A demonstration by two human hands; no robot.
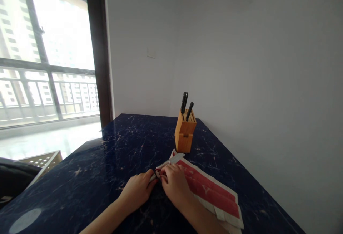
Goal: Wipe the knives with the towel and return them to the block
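Observation:
A knife [171, 161] with a silver blade lies across the near end of a red and white folded cloth [211, 193] on the dark blue marble table [112, 155]. My left hand [138, 190] is closed around the knife's dark handle. My right hand [175, 185] rests on the cloth beside the blade, fingers curled and pressing near the handle end. Both hands meet at about the same spot. The blade points away toward a wooden knife block [184, 133].
The knife block stands upright near the white wall, with two black-handled knives [187, 107] in it. A large window with a railing fills the left. A dark object [13, 180] and a perforated white panel [43, 160] sit beyond the table's left edge.

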